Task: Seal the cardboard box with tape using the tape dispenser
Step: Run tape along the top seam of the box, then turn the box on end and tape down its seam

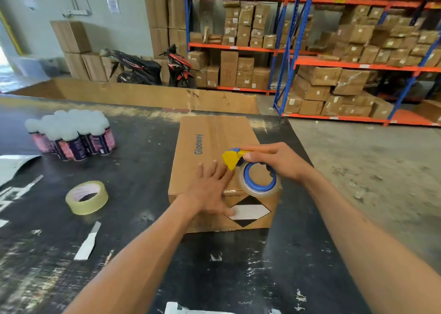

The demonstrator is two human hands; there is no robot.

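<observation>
A closed brown cardboard box (210,137) printed "Glodway" lies on the black table. My left hand (210,189) rests flat on its top near the front edge, fingers spread, the thumb hanging over the front face. My right hand (274,158) grips the tape dispenser (253,173), a blue ring with a yellow cutter and a clear tape roll. The dispenser sits on the box top at the near right corner, just right of my left hand.
A spare roll of clear tape (87,197) lies on the table (143,151) left of the box. A shrink-wrapped pack of spray cans (71,134) stands at the far left. Paper scraps (88,242) lie near the front. Behind are a large open carton (143,94), motorbikes and shelving.
</observation>
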